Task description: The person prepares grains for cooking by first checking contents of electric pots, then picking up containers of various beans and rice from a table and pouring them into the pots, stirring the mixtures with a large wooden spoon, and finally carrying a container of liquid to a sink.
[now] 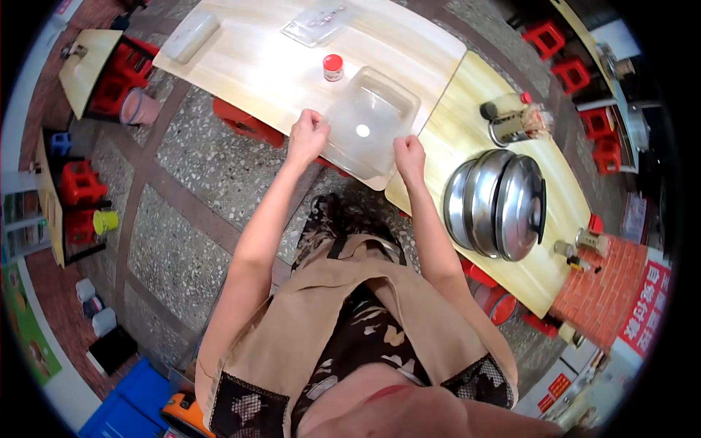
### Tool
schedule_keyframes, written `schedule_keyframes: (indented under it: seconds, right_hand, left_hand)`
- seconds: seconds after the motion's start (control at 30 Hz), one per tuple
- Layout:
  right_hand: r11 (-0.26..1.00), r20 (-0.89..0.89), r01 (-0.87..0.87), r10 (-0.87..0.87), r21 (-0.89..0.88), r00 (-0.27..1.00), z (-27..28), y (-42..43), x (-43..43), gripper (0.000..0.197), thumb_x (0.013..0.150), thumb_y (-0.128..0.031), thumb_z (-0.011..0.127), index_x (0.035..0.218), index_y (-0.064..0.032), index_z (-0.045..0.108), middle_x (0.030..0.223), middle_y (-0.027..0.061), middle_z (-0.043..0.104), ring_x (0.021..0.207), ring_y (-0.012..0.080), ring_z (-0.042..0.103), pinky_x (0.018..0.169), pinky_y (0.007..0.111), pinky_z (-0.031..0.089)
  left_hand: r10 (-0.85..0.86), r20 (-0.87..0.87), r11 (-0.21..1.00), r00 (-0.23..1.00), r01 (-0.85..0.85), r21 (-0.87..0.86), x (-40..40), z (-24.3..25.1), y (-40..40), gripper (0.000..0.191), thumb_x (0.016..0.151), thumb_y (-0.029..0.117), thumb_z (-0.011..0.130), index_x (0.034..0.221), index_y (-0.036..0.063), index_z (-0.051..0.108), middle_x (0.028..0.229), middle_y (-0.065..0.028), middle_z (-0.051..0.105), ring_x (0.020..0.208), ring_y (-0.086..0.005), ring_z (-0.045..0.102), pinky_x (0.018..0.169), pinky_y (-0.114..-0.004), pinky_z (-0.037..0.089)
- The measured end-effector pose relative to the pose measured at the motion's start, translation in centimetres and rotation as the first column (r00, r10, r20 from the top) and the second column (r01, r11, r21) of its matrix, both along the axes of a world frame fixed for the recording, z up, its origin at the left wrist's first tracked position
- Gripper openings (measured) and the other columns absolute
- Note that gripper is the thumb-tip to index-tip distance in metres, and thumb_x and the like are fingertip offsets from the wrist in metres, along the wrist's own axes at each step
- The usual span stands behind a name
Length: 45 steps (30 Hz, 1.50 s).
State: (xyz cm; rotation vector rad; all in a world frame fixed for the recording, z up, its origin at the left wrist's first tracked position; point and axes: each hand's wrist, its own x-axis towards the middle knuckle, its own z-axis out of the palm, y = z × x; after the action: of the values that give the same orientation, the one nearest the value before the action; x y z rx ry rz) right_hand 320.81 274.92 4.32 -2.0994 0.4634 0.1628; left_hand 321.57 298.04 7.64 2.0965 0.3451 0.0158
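A clear rectangular plastic tub point(402, 98) sits at the table's near right corner. Hazy clear plastic point(350, 123), apparently thin film or a bag, spans the gap between my hands over the tub, with a bright white spot on it. My left hand point(309, 134) pinches its left side with curled fingers. Over the tub's near right side, my right hand point(409, 156) is closed at the other side of this plastic; its exact hold is hard to see. Beyond the tub stands a small jar with a red lid point(333, 67).
A clear flat container point(315, 24) and a translucent plastic roll point(191, 38) lie farther off on the wooden table point(252, 71). At right are stacked steel basins with a lid point(495, 205) and a metal holder point(506, 128). Red stools point(246, 123) stand beneath the tables.
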Motion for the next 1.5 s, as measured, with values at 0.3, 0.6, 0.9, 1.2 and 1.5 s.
schedule_keyframes:
  seconds: [0.3, 0.6, 0.9, 1.2, 1.5]
  right_hand:
    - [0.470, 0.174, -0.041, -0.243, 0.881, 0.954, 4.4, 3.7, -9.6, 0.072, 0.088, -0.050, 0.044, 0.141, -0.0173, 0.009, 0.143, 0.0154, 0.022, 0.131, 0.0299, 0.023, 0.102, 0.048, 0.027]
    - [0.131, -0.127, 0.213, -0.479, 0.968, 0.868, 5.8, -2.8, -1.0, 0.059, 0.073, -0.024, 0.048, 0.126, -0.0043, 0.031, 0.100, 0.0168, 0.047, 0.100, 0.0363, 0.048, 0.093, 0.054, 0.037]
    - [0.277, -0.135, 0.083, 0.174, 0.957, 0.976, -2.0, -7.5, 16.7, 0.037, 0.076, -0.030, 0.049, 0.103, -0.0040, 0.047, 0.100, 0.0158, 0.050, 0.082, 0.0414, 0.057, 0.071, 0.047, 0.047]
    - [0.464, -0.143, -0.134, 0.515, 0.876, 0.845, 0.0, -6.7, 16.1, 0.051, 0.074, -0.032, 0.048, 0.112, 0.0011, 0.048, 0.105, 0.0157, 0.053, 0.079, 0.0373, 0.060, 0.075, 0.047, 0.049]
    - [0.479, -0.274, -0.030, 0.552, 0.878, 0.787, 5.0, -8.4, 20.8, 0.048, 0.073, -0.036, 0.052, 0.097, 0.0055, 0.058, 0.093, 0.0170, 0.061, 0.087, 0.0308, 0.058, 0.076, 0.042, 0.047]
  left_hand:
    - [0.078, 0.333, 0.970, 0.940, 0.005, -0.242, -3.7, 2.2, -7.2, 0.031, 0.080, 0.018, 0.052, 0.102, -0.0012, 0.043, 0.086, -0.0178, 0.055, 0.076, -0.0278, 0.054, 0.068, -0.037, 0.043]
    - [0.112, 0.010, 0.937, 0.994, -0.102, -0.335, -5.8, -1.9, -7.4, 0.054, 0.072, 0.025, 0.072, 0.104, -0.0022, 0.038, 0.106, -0.0145, 0.042, 0.085, -0.0211, 0.049, 0.074, -0.034, 0.044]
    - [0.505, -0.306, 0.853, 0.807, -0.521, 0.033, -5.1, -9.4, -6.8, 0.040, 0.066, 0.026, 0.075, 0.083, -0.0010, 0.051, 0.079, -0.0160, 0.061, 0.077, -0.0291, 0.061, 0.070, -0.038, 0.048]
    - [0.591, -0.288, 0.806, 0.754, -0.530, 0.265, -4.6, -4.7, -9.4, 0.034, 0.068, 0.019, 0.067, 0.087, -0.0043, 0.052, 0.082, -0.0241, 0.061, 0.082, -0.0394, 0.060, 0.074, -0.046, 0.047]
    - [0.339, -0.359, 0.810, 0.869, -0.464, -0.359, -3.4, -3.7, -8.2, 0.038, 0.068, 0.023, 0.059, 0.093, -0.0063, 0.055, 0.081, -0.0196, 0.062, 0.075, -0.0283, 0.062, 0.068, -0.035, 0.049]
